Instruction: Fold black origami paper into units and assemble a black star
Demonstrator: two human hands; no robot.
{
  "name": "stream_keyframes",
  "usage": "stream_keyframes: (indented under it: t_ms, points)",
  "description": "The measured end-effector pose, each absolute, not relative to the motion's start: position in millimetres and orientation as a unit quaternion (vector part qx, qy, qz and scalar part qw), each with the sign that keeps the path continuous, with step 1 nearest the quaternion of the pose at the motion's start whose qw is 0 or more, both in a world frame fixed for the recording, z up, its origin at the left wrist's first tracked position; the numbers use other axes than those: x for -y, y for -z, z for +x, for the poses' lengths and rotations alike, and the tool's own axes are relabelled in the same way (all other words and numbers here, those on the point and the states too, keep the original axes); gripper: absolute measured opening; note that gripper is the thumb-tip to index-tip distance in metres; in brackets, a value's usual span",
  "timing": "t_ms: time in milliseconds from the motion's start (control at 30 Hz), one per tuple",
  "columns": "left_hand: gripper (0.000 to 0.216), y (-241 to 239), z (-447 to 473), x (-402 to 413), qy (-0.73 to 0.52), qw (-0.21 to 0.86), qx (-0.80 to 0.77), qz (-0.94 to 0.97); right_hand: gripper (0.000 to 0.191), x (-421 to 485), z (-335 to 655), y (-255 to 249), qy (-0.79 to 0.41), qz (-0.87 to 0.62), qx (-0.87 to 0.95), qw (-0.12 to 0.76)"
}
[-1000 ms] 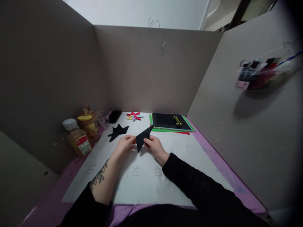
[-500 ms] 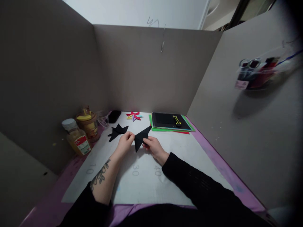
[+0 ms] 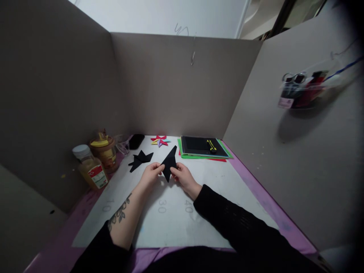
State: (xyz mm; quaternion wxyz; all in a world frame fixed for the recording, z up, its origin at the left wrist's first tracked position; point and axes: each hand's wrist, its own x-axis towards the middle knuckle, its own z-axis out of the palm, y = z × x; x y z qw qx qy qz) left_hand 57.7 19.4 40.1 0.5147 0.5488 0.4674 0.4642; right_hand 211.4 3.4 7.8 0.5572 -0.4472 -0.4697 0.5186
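Pinching folded black paper (image 3: 170, 161) just over the white-covered desk (image 3: 170, 231) | left grip (image 3: 151, 173) and right grip (image 3: 185, 178) both closed on opposite sides | it has swung more upright, suggesting the paper is being turned while kept firmly held

Both sleeves (image 3: 222, 212) are black, and a dark leafy tattoo (image 3: 121, 213) marks the left forearm (image 3: 130, 223).
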Motion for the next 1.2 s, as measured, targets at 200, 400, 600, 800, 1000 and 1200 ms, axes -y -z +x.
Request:
stream_keyframes:
  t_ms: [200, 400, 600, 800, 1000, 1200]
  points:
    - [0.029, -40, 60, -17, -0.442, 0.578, -0.421, 0.541, 0.014, 2, 212, -14, -0.546, -0.428, 0.500, 0.519]
    - [0.037, -41, 51, -24, -0.475, 0.547, -0.459, 0.515, 0.009, 12, 209, -18, -0.583, -0.406, 0.578, 0.401]
    - [0.034, -36, 40, -35, -0.508, 0.498, -0.492, 0.502, 0.010, 14, 211, -23, -0.612, -0.386, 0.586, 0.364]
    - [0.032, -43, 24, -49, -0.575, 0.498, -0.526, 0.380, 0.011, 16, 213, -24, -0.629, -0.383, 0.601, 0.311]
    - [0.038, -50, 42, -29, -0.452, 0.536, -0.497, 0.511, 0.016, -4, 218, -18, -0.570, -0.437, 0.444, 0.535]
    - [0.030, -43, 56, -19, -0.435, 0.504, -0.478, 0.573, 0.019, -4, 219, -15, -0.565, -0.432, 0.453, 0.537]
